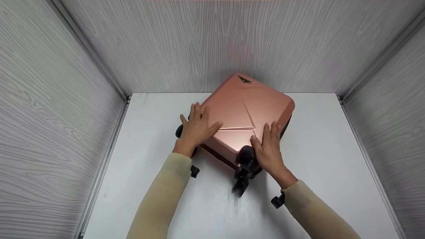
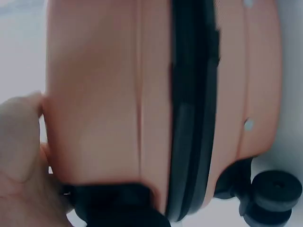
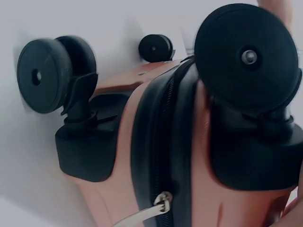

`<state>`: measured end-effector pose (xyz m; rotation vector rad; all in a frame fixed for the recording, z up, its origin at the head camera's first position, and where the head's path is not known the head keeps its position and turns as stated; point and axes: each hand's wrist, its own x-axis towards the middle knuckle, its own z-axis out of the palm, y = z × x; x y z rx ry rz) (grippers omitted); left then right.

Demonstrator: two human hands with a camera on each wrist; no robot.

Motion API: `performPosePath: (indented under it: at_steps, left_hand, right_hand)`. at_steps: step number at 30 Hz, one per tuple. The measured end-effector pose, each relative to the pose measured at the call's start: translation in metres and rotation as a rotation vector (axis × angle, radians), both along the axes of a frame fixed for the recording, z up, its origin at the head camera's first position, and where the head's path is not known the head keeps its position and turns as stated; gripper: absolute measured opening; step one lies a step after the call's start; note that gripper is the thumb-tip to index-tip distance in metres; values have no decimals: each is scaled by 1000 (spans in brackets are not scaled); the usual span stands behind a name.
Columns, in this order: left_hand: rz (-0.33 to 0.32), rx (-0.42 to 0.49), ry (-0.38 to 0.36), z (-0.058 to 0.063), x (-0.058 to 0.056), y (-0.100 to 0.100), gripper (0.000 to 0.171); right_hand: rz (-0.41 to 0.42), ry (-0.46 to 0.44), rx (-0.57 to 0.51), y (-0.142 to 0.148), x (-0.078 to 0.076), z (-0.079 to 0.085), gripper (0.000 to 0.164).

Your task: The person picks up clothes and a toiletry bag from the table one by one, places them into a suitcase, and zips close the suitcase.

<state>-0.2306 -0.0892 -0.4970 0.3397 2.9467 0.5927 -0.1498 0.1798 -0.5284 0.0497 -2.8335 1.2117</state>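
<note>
A rose-pink hard-shell suitcase [image 1: 232, 106] lies at an angle with one broad face up and its wheel end toward me. My left hand [image 1: 196, 127] rests on its left edge, fingers spread and straight. On the near right edge lies my right hand [image 1: 270, 152], fingers extended, beside a black wheel [image 1: 247, 154]. In the right wrist view, black wheels [image 3: 246, 56] and a metal zipper pull [image 3: 142, 215] show at the wheel end. A black zipper band [image 2: 191, 118] runs along the side in the left wrist view. The suitcase's underside is hidden.
The suitcase sits on a white tabletop [image 1: 132, 186]. Grey wood-grain panels stand at the back [image 1: 166, 46], left [image 1: 43, 116] and right [image 1: 395, 99]. The suitcase's far corner is close to the back panel. Small black wrist-worn pieces show by both cuffs.
</note>
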Motion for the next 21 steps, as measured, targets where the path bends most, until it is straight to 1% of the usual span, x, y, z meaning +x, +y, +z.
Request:
performPosePath:
  at_steps: [2, 5, 9, 13, 16, 18, 21]
  left_hand:
    - [0, 12, 4, -1, -4, -3, 95]
    - [3, 17, 10, -4, -4, -3, 97]
    - [44, 23, 19, -6, 4, 0, 98]
    - [97, 20, 36, -6, 14, 2, 98]
    - [118, 10, 49, -5, 19, 3, 98]
    - [122, 5, 55, -4, 20, 2, 99]
    - [118, 16, 55, -4, 18, 0, 101]
  right_hand:
    - [4, 5, 0, 1, -2, -2, 78]
    - [24, -14, -3, 7, -9, -5, 81]
    - [74, -37, -8, 20, -24, -8, 80]
    - [130, -30, 0, 33, -46, -9, 77]
    - [157, -18, 19, 39, -59, -7, 76]
    - [161, -15, 40, 41, -65, -5, 75]
    - [148, -15, 67, 39, -64, -1, 74]
